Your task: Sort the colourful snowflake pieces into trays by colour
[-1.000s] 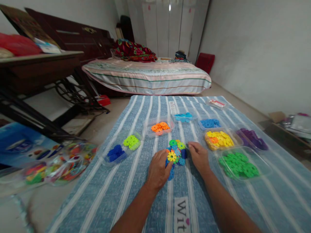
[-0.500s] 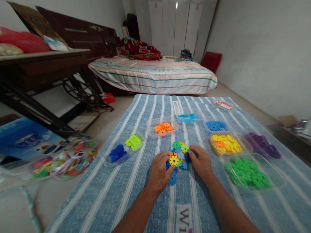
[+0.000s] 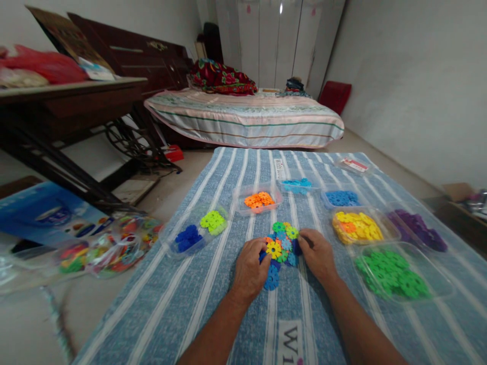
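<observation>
A mixed cluster of flower-shaped plastic building discs (image 3: 281, 246), in yellow, green, orange and several blues, lies on the striped cloth between my hands. Whether the discs are joined or loose is hard to tell. My left hand (image 3: 249, 268) is curled at the cluster's left side, its thumb and fingers closed on discs beside a yellow disc (image 3: 273, 249). A light blue disc (image 3: 271, 280) sits near its thumb. At the right edge, my right hand (image 3: 317, 253) has its fingers closed at a dark blue disc, which they partly hide.
Around the cluster stand clear tubs of discs: orange (image 3: 259, 201), light blue (image 3: 297, 185), blue (image 3: 342, 198), yellow (image 3: 357, 226), purple (image 3: 416, 230), green (image 3: 391, 274), and lime with dark blue (image 3: 188, 238). Bagged toys (image 3: 114, 251) lie left of the table. A bed (image 3: 243, 119) stands beyond.
The whole view has shifted slightly, so everything appears a little further right. Both hands stay at the cluster, with only slight finger movement.
</observation>
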The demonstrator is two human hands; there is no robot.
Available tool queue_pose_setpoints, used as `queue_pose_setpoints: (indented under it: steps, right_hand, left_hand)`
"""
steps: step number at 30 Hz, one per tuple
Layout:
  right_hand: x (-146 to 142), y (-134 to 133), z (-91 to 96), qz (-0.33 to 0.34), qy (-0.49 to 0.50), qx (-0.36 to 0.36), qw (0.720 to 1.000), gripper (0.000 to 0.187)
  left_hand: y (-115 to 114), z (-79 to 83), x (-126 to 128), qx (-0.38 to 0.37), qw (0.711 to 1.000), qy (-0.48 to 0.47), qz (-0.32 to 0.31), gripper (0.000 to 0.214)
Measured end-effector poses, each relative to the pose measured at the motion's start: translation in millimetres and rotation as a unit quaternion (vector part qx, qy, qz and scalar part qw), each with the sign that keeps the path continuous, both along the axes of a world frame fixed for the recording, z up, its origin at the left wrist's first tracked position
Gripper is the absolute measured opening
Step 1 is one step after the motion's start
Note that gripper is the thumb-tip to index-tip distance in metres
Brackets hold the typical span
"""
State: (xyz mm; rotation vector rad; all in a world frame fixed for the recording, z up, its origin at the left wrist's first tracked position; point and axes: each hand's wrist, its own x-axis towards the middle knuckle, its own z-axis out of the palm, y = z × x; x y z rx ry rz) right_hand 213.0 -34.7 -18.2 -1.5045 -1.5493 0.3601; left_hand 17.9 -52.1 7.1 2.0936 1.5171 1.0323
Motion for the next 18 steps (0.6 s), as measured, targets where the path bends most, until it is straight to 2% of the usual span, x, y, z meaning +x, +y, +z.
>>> queue_pose_setpoints:
  steps: [9, 12, 14, 15, 16, 18]
  right_hand:
    - [-0.8, 0.1, 1.5, 0.004, -0.024, -0.009, 1.000, 0.018]
    - [-0.5, 0.2, 0.9, 0.004, -0.024, -0.005, 1.000, 0.018]
    - [-0.4, 0.4, 0.4, 0.004, -0.024, -0.001, 1.000, 0.018]
    - [-0.3, 0.5, 0.2, 0.005, -0.025, 0.001, 1.000, 0.018]
    - [-0.3, 0.7, 0.1, 0.007, -0.026, 0.002, 1.000, 0.018]
    - [-0.4, 1.2, 0.0, 0.007, -0.030, 0.003, 1.000, 0.018]
  left_hand:
    - [2.3, -0.8, -0.4, 0.018, 1.000, 0.006, 0.006, 0.012]
    - [-4.1, 9.0, -1.7, 0.036, 0.999, -0.001, 0.039, 0.013]
    - [-19.3, 22.8, -9.1, 0.033, 0.998, -0.014, 0.052, 0.014]
    - [-30.9, 31.0, -15.6, 0.017, 0.999, -0.020, 0.046, 0.015]
    - [-44.6, 39.3, -24.1, -0.030, 0.999, -0.017, 0.014, 0.015]
    - [-76.0, 54.0, -44.9, -0.171, 0.979, 0.001, -0.113, 0.020]
